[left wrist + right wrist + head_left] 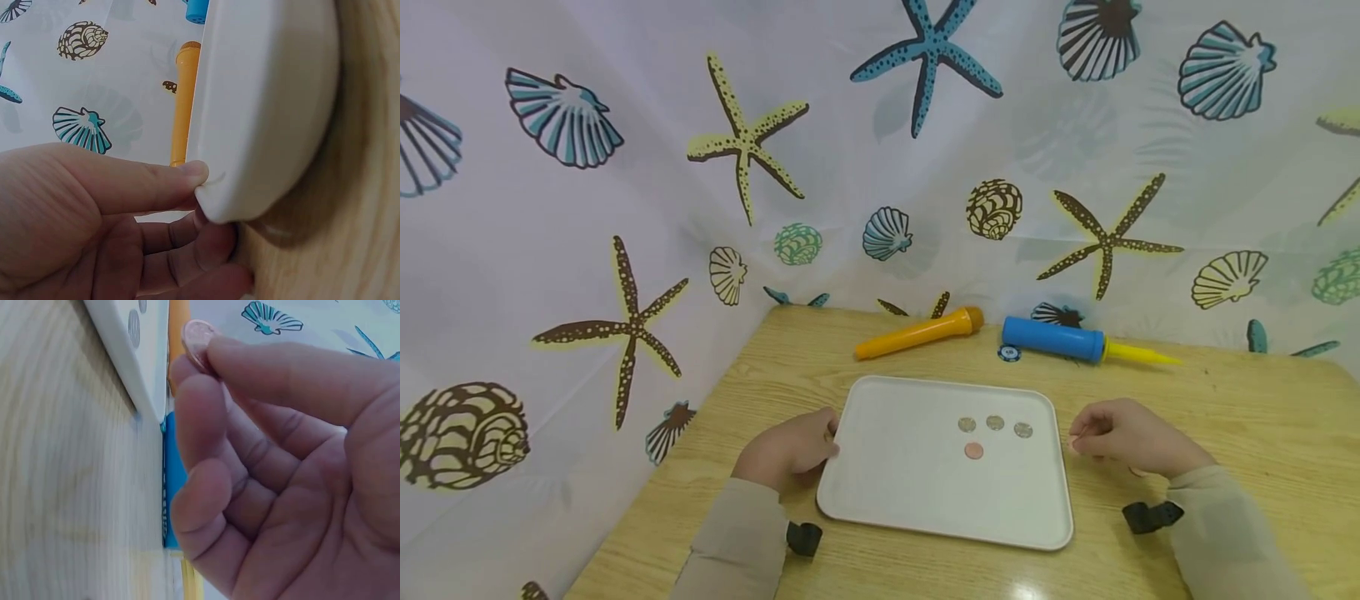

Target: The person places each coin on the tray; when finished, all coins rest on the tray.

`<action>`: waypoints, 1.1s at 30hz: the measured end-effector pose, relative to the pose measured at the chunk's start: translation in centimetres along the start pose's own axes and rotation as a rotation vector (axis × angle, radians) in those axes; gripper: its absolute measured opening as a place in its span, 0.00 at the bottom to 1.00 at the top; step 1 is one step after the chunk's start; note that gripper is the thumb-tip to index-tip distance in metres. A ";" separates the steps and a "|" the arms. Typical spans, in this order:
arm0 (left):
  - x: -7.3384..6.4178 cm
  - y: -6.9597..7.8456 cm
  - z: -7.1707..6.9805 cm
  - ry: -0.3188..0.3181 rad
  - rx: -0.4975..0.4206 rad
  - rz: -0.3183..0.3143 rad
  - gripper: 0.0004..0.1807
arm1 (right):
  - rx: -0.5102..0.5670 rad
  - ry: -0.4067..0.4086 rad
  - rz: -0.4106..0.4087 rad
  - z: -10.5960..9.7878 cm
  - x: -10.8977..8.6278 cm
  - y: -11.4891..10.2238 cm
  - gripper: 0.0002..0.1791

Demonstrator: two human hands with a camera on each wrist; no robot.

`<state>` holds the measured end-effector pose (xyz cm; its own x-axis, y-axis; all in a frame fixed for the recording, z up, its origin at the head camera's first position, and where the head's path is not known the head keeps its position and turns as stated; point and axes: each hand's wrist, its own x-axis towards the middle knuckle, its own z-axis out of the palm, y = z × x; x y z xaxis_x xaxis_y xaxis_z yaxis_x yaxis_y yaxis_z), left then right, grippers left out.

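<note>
A white tray lies on the wooden table. My left hand pinches its left rim, thumb on top and fingers below, as the left wrist view shows. Just off the tray's right edge, my right hand holds a copper-coloured coin between thumb and forefinger, the other fingers curled. Three silvery coins, one of them the middle coin, sit in a row on the tray's right half. Below them lies a copper coin. Part of another coin shows on the table beneath my right wrist.
Behind the tray lie an orange toy microphone, a blue hand pump with a yellow nozzle, and a blue-and-white poker chip. A white curtain printed with shells and starfish hangs along the table's back and left.
</note>
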<state>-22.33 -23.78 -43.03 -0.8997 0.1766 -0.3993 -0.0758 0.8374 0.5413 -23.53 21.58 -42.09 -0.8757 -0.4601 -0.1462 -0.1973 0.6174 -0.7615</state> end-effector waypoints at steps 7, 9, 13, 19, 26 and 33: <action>-0.2 0.0 0.2 -0.008 -0.014 0.006 0.08 | 0.053 -0.016 -0.004 1.0 0.9 -0.3 0.12; -0.2 0.0 0.2 -0.010 -0.014 0.007 0.08 | 0.046 -0.015 -0.001 1.3 1.2 -0.5 0.12; -0.1 0.1 0.1 0.000 0.010 0.016 0.09 | 0.038 -0.012 0.024 2.0 1.8 -1.1 0.13; -0.2 0.2 -0.1 0.005 0.024 0.026 0.09 | 0.041 -0.001 0.062 3.3 2.9 -1.6 0.10; -0.6 0.4 -0.3 0.007 0.028 0.037 0.09 | -0.019 0.035 0.154 4.5 4.1 -2.6 0.10; -0.7 0.4 -0.3 0.008 0.021 0.029 0.10 | -0.064 0.020 0.211 5.0 5.0 -4.0 0.10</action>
<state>-21.92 -23.71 -42.29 -0.9046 0.1975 -0.3777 -0.0402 0.8427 0.5369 -24.89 13.60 -42.95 -0.9089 -0.3044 -0.2852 -0.0360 0.7385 -0.6733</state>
